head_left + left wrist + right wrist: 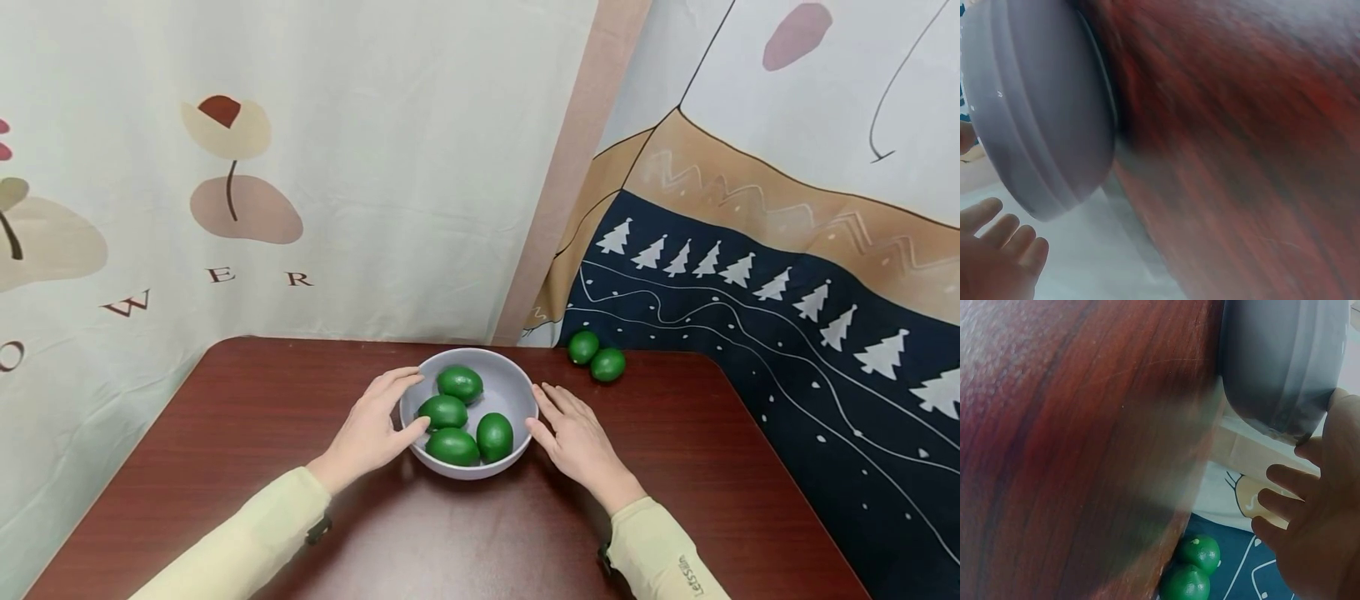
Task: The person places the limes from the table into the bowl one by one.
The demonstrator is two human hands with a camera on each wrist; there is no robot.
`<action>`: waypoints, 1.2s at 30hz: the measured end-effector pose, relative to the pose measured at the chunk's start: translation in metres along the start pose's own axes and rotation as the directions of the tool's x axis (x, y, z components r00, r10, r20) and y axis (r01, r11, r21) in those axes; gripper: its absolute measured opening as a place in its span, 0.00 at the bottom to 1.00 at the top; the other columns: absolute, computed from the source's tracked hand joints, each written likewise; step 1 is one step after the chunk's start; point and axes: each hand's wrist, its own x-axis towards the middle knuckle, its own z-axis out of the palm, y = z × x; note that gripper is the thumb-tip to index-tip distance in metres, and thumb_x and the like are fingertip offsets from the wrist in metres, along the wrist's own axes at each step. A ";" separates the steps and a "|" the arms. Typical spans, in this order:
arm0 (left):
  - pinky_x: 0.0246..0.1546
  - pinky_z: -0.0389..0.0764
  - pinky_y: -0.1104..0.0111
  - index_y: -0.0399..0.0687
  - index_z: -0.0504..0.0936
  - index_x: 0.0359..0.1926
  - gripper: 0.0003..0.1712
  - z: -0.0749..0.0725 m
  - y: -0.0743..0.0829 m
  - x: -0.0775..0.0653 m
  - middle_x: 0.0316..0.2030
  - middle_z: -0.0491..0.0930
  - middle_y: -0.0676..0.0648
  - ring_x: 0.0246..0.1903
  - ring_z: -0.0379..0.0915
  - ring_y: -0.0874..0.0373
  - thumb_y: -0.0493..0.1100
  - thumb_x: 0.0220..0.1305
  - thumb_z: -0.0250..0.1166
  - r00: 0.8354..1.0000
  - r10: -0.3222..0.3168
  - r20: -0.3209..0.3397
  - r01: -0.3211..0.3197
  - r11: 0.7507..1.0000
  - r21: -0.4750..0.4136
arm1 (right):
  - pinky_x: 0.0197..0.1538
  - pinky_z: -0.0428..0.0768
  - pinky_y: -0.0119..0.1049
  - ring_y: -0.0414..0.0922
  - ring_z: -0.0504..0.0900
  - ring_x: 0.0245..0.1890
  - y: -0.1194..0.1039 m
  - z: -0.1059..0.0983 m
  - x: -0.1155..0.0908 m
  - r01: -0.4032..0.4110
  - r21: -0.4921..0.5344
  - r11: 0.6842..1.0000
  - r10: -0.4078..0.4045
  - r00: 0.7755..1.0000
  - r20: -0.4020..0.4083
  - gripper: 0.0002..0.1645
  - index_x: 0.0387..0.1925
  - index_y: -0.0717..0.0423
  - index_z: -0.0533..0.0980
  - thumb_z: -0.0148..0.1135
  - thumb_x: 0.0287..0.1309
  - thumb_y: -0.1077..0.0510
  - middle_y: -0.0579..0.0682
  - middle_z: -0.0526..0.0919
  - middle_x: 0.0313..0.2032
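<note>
A pale grey-purple bowl (467,473) with several green limes (453,447) inside stands on the table between the two hands. At its left side, my left hand (369,429) has its thumb over the rim and its fingers stretched along the outside. In the left wrist view, a gap shows between those fingertips (1036,250) and the bowl wall (1047,112). My right hand (577,433) is at the opposite side, fingertips right at the rim. The right wrist view shows its thumb and index finger against the bowl (1279,369), the other fingers spread loosely.
Two more limes (607,365) lie on the table near its back edge, to the right of the bowl. The dark red wooden table (450,550) reaches back to a pale curtain (405,167). A printed cloth with white trees (738,268) hangs at the right.
</note>
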 end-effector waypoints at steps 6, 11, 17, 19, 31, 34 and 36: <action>0.65 0.71 0.46 0.37 0.77 0.66 0.36 0.001 -0.011 -0.004 0.68 0.73 0.41 0.68 0.67 0.43 0.45 0.59 0.75 0.998 -0.068 0.005 0.068 0.998 0.016 | 0.74 0.62 0.61 0.63 0.64 0.75 0.000 0.000 0.000 -0.001 -0.001 1.000 0.001 1.000 0.005 0.37 0.76 0.57 0.66 0.57 0.74 0.44 0.61 0.69 0.73; 0.68 0.69 0.45 0.38 0.75 0.68 0.37 0.002 -0.018 -0.008 0.70 0.71 0.40 0.70 0.65 0.42 0.48 0.60 0.74 0.993 -0.117 0.020 0.116 0.993 0.038 | 0.75 0.61 0.61 0.62 0.63 0.75 -0.001 -0.001 0.000 -0.008 -0.001 1.000 0.008 1.000 0.011 0.37 0.76 0.56 0.66 0.57 0.75 0.43 0.61 0.68 0.73; 0.68 0.68 0.43 0.40 0.75 0.69 0.38 0.003 -0.022 -0.011 0.71 0.70 0.38 0.70 0.65 0.39 0.51 0.62 0.73 0.991 -0.131 0.037 0.129 0.990 0.061 | 0.75 0.61 0.60 0.61 0.63 0.76 -0.002 -0.002 -0.001 -0.013 0.003 1.000 0.013 1.000 0.014 0.37 0.76 0.56 0.66 0.57 0.75 0.44 0.61 0.68 0.73; 0.68 0.67 0.42 0.40 0.75 0.69 0.37 0.004 -0.023 -0.012 0.71 0.70 0.37 0.70 0.65 0.39 0.51 0.62 0.73 0.991 -0.131 0.037 0.129 0.989 0.067 | 0.75 0.61 0.60 0.61 0.63 0.76 -0.003 -0.002 -0.001 -0.015 0.005 1.000 0.015 1.000 0.014 0.37 0.76 0.57 0.66 0.57 0.75 0.44 0.61 0.68 0.74; 0.68 0.65 0.40 0.39 0.73 0.71 0.37 0.006 -0.024 -0.016 0.70 0.70 0.35 0.70 0.64 0.36 0.53 0.68 0.68 0.994 -0.101 0.042 0.094 0.987 0.133 | 0.74 0.62 0.61 0.63 0.64 0.75 -0.003 -0.003 -0.001 -0.010 0.013 1.000 0.009 1.000 0.002 0.36 0.76 0.57 0.67 0.57 0.75 0.44 0.62 0.69 0.73; 0.69 0.63 0.40 0.38 0.72 0.72 0.35 0.006 -0.024 -0.018 0.71 0.69 0.33 0.70 0.63 0.34 0.52 0.71 0.64 0.996 -0.073 0.058 0.061 0.980 0.187 | 0.74 0.62 0.61 0.63 0.64 0.75 -0.003 -0.002 -0.001 -0.007 0.016 1.000 0.007 1.000 0.002 0.36 0.75 0.57 0.67 0.57 0.75 0.45 0.62 0.69 0.73; 0.70 0.61 0.39 0.38 0.70 0.73 0.34 0.005 -0.022 -0.019 0.71 0.67 0.32 0.71 0.62 0.33 0.52 0.73 0.62 0.995 -0.067 0.072 0.050 0.974 0.223 | 0.74 0.62 0.61 0.63 0.64 0.75 -0.003 -0.002 -0.002 -0.006 0.016 1.000 0.006 1.000 0.001 0.36 0.76 0.57 0.66 0.57 0.75 0.45 0.62 0.69 0.73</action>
